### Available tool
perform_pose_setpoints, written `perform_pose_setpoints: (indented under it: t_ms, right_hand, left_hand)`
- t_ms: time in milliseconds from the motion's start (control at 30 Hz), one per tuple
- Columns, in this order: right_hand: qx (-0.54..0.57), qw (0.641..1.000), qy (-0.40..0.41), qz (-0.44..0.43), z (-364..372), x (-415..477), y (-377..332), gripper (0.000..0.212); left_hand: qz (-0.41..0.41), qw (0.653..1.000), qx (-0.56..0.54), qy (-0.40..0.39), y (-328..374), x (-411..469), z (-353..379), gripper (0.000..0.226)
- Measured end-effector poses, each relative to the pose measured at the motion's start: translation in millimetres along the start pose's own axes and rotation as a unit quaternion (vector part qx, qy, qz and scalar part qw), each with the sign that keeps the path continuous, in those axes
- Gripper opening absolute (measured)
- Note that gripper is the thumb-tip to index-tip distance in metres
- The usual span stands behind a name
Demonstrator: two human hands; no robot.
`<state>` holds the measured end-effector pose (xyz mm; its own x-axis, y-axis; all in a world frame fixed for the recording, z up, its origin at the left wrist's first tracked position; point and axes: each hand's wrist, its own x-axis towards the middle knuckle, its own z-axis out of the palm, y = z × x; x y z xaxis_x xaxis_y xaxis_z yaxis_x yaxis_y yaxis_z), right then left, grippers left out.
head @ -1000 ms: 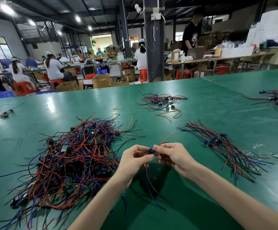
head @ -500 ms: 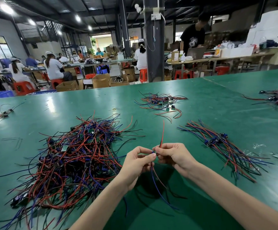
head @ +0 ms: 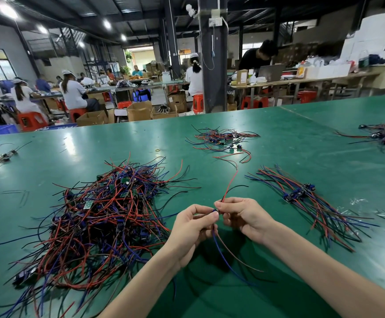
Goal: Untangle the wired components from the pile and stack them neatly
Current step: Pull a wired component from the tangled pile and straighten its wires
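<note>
Just right of the tangled pile, the left hand and right hand both pinch one wired part above the table. Fingertips hide nearly all of it. Its red wire rises; a blue wire hangs. Farther right of the pile lies the combed stack.

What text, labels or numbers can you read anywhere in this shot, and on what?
Nothing reads legibly.
Green circuit board in the tangled pile: pale markings, too small.
Cardboard box on the far bench: label, blurred.
Yellow packet on that bench: print blurred.
Wired component pinched by left hand and right hand: no marking shows.
</note>
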<state>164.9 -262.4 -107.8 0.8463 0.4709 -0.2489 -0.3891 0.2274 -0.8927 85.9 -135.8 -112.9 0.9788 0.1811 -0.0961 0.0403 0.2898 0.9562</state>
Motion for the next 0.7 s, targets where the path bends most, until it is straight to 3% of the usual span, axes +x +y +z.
perform_pose_setpoints:
  t_ms: [367, 533, 700]
  right_hand:
    - [-0.006, 1.0, -0.004, 0.002, -1.5, 1.7, 1.1, 0.01]
    - [-0.007, 1.0, -0.024, 0.014, 0.1, -0.2, 1.7, 0.023]
    - [-0.034, 0.999, -0.032, 0.014, 0.0, -1.1, 3.1, 0.024]
  left_hand:
    - [-0.016, 1.0, -0.014, 0.011, -0.3, -2.0, 5.1, 0.01]
    - [-0.039, 0.998, -0.026, 0.032, 4.4, 0.3, 3.1, 0.013]
    - [-0.053, 0.998, -0.014, 0.002, 6.0, -2.0, 2.8, 0.013]
